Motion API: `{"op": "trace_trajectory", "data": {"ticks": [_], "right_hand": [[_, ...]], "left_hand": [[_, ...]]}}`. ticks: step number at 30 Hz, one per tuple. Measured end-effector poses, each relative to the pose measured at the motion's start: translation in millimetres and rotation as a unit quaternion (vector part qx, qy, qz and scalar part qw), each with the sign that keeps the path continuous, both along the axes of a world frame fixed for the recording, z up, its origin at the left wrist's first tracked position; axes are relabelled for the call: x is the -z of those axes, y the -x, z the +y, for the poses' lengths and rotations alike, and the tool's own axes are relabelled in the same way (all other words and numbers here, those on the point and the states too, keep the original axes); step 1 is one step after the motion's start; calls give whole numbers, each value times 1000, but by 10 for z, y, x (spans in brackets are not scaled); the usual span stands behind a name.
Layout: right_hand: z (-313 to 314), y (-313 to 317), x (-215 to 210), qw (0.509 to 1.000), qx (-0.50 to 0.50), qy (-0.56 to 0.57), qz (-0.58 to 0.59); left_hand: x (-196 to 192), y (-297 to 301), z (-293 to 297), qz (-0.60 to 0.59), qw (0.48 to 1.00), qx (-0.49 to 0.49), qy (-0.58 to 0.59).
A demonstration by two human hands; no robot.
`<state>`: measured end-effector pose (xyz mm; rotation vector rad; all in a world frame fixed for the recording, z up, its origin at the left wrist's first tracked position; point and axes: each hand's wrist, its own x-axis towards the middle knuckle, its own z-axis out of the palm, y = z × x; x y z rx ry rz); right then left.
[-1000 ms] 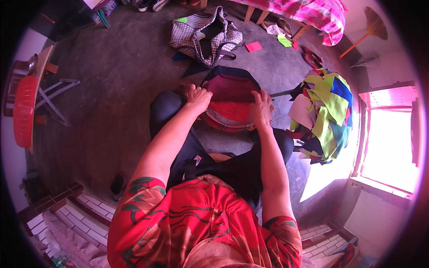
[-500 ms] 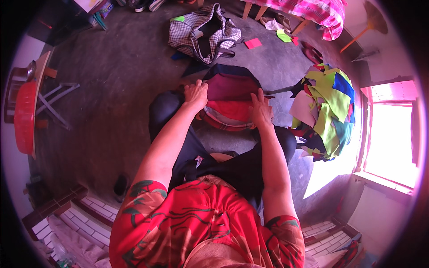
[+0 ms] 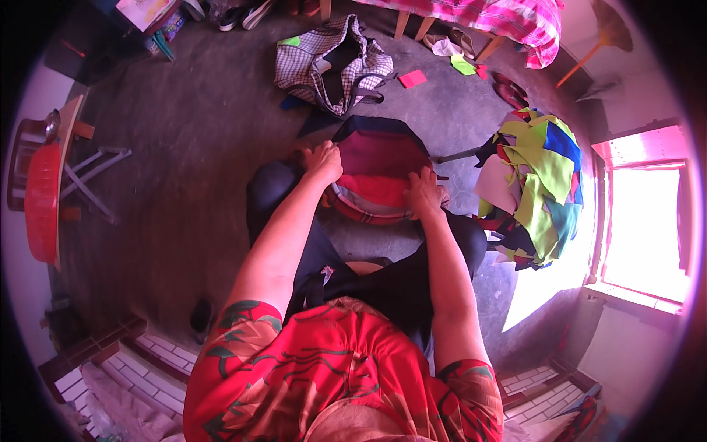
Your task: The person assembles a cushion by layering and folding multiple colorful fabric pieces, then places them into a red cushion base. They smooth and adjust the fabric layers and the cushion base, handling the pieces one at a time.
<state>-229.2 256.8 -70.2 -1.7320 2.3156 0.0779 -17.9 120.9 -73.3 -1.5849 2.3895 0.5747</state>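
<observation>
Between my knees is a round patchwork cloth piece [image 3: 379,158] with navy, maroon, red and grey panels and a plaid near rim. My left hand [image 3: 322,162] is closed on its left edge, fingers curled over the rim. At the right edge my right hand [image 3: 427,193] is closed too, gripping the rim with its thumb side toward the red panel. Fingertips under the edge are hidden on both sides. What lies beneath the cloth cannot be made out.
A heap of cloth scraps [image 3: 541,184] in lime, blue, grey and red stands at my right. Ahead lies a checked bag [image 3: 335,62], its mouth gaping, beside a red cloth square [image 3: 412,79]. A red basin [image 3: 43,202] sits on a table at far left.
The cloth piece sits slightly lower in view and looks rounder and more spread. My right hand has slid nearer along its right edge, fingers now more curled; my left hand stays at the left edge.
</observation>
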Motion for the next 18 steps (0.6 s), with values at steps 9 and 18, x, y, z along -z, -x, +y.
{"op": "trace_trajectory", "data": {"ticks": [9, 18], "right_hand": [[33, 74, 175, 1000, -21, 9, -16], [57, 46, 129, 999, 12, 21, -27]], "left_hand": [[41, 10, -16, 21, 999, -5, 33], [17, 7, -10, 4, 999, 3, 37]]}}
